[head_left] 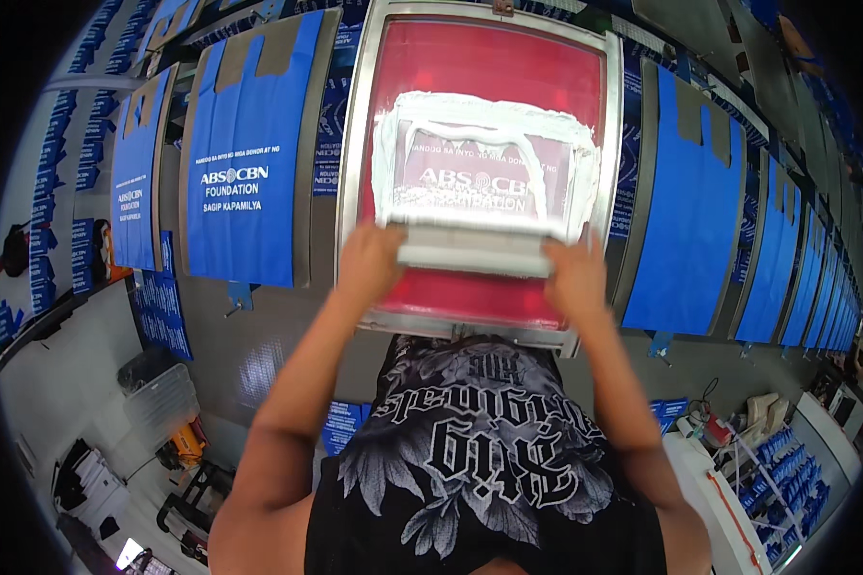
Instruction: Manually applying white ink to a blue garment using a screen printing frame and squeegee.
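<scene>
Both my hands grip a wide pale squeegee (475, 251) that lies across a screen printing frame (350, 192). My left hand (372, 257) is closed round its left end, and my right hand (577, 273) round its right end. The frame has a metallic rim and a red mesh (494, 57). White ink (484, 105) is smeared thickly on the mesh, ahead of the squeegee and along both sides. White lettering shows faintly through the stencil area inside the smear. What lies beneath the frame is mostly hidden.
Blue printed bag pieces (244, 163) lie on boards to the left. More blue pieces (686, 211) lie on boards in a row to the right. Clear plastic bins (160, 398) stand at lower left. A rack (786, 489) of blue items stands at lower right.
</scene>
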The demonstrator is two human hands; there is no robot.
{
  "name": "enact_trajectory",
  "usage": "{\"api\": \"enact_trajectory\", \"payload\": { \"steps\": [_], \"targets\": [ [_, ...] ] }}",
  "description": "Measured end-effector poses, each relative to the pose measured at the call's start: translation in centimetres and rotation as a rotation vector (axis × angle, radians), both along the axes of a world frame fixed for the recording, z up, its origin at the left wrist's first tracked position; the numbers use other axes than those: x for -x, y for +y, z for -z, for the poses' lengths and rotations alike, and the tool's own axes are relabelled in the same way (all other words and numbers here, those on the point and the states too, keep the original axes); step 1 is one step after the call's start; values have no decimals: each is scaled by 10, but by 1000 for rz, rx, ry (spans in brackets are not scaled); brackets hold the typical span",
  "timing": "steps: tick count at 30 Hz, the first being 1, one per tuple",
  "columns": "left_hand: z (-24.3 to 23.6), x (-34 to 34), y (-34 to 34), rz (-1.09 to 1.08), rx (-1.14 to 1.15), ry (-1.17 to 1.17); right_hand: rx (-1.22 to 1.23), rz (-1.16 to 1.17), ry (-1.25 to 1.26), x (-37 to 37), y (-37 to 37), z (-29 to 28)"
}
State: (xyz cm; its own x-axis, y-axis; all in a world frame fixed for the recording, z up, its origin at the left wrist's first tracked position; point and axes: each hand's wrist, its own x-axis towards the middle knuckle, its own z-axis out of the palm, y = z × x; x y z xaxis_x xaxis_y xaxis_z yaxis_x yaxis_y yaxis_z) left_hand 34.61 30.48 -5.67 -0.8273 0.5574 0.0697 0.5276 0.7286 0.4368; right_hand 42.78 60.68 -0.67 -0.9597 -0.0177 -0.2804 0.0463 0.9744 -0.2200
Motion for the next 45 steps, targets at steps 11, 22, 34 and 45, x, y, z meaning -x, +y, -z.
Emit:
{"api": "enact_trajectory", "payload": {
  "steps": [11, 22, 34, 45],
  "targets": [
    [-32, 42, 8, 24, 284, -281, -89, -55, -96, 22, 12, -23],
    [-27, 162, 77, -23, 236, -146, -137, -11, -52, 148, 60, -2],
    [-44, -47, 14, -20, 104, -834, 85, -107, -79, 222, 106, 2],
    [26, -179, 26, -115, -697, -1385, 12, -153, 106, 210, 37, -16]
  ]
}}
